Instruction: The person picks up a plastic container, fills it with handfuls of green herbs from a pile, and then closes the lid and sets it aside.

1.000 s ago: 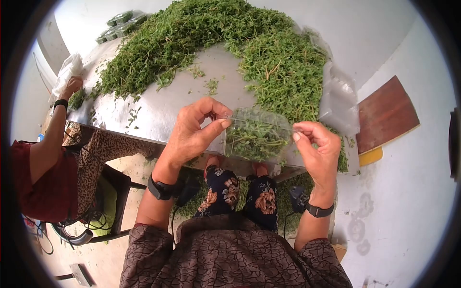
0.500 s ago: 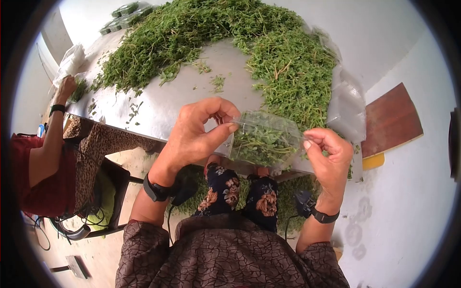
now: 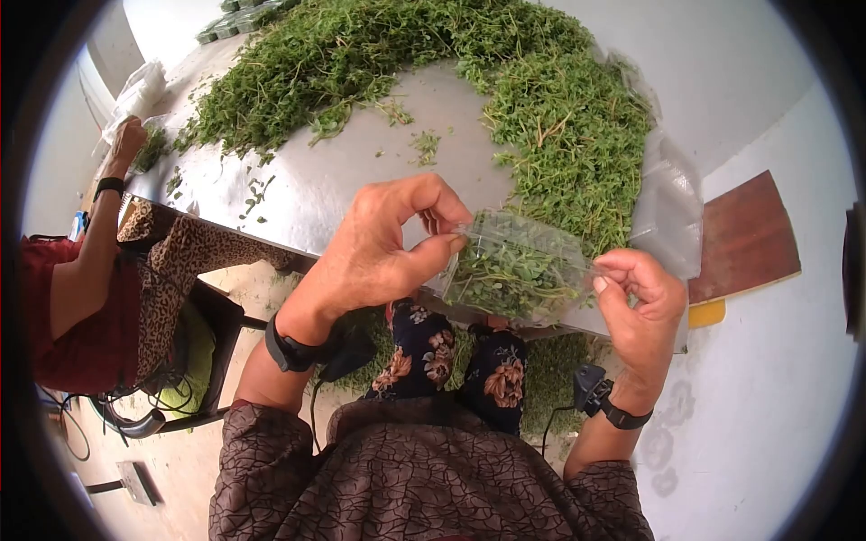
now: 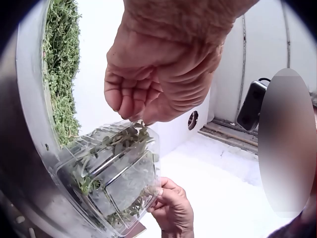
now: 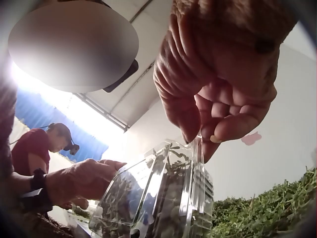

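Observation:
A clear plastic clamshell box [image 3: 521, 270] filled with leafy green sprigs hangs between both hands over the near table edge. My left hand [image 3: 388, 245] pinches one end of it between thumb and fingers. At the opposite end my right hand [image 3: 645, 305] pinches the corner of the rim. In the left wrist view, sprigs show through the ribbed wall of the box [image 4: 119, 173], with the left fingertips at its top edge. The right wrist view shows the right thumb and index finger [image 5: 233, 126] gripping the rim from above.
A large heap of green sprigs [image 3: 568, 135] curves around the metal table [image 3: 343, 189]. Clear plastic packaging [image 3: 669, 212] lies at its right, near a brown board [image 3: 747, 236]. Filled boxes [image 3: 239, 20] stand at the back left. Another person's arm [image 3: 90, 243] reaches in from the left.
The head view has shifted, so the table, heap and hands all sit farther right. Both hands keep their pinch on the box, which stays between them.

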A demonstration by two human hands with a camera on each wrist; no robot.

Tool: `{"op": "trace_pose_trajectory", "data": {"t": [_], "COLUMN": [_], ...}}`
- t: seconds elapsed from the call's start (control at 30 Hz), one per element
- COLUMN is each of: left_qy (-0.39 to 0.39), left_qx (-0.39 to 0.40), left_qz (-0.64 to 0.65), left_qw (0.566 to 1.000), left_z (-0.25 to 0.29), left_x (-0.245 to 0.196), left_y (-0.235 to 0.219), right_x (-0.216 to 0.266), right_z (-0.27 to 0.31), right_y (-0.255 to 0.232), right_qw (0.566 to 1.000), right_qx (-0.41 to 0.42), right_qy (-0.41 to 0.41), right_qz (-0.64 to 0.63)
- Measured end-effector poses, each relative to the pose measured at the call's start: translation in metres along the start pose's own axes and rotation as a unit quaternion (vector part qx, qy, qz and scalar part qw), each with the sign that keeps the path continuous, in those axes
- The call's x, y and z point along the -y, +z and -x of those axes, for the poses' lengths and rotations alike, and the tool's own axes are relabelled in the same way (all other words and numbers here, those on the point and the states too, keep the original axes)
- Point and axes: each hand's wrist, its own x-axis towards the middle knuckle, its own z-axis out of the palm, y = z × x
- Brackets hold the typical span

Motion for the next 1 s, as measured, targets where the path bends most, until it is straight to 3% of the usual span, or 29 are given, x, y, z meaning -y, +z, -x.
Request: {"op": "trace_pose_trajectory", "data": {"t": [0.53, 1.0], "left_qy": [0.038, 0.007], "left_qx": [-0.005, -0.017], "left_qz": [-0.019, 0.019], "left_qw": [0.999, 1.0], "left_z": [-0.006, -0.008], "left_x": [0.004, 0.01], "left_y": [0.001, 0.005], "right_x": [-0.003, -0.006], "right_z": [-0.002, -0.012], "right_y": [0.001, 0.005], "right_qw": [1.0, 1.0], "right_qx": [0.004, 0.007], "right_qy": [-0.02, -0.004], "right_qz": [0.015, -0.01]}}
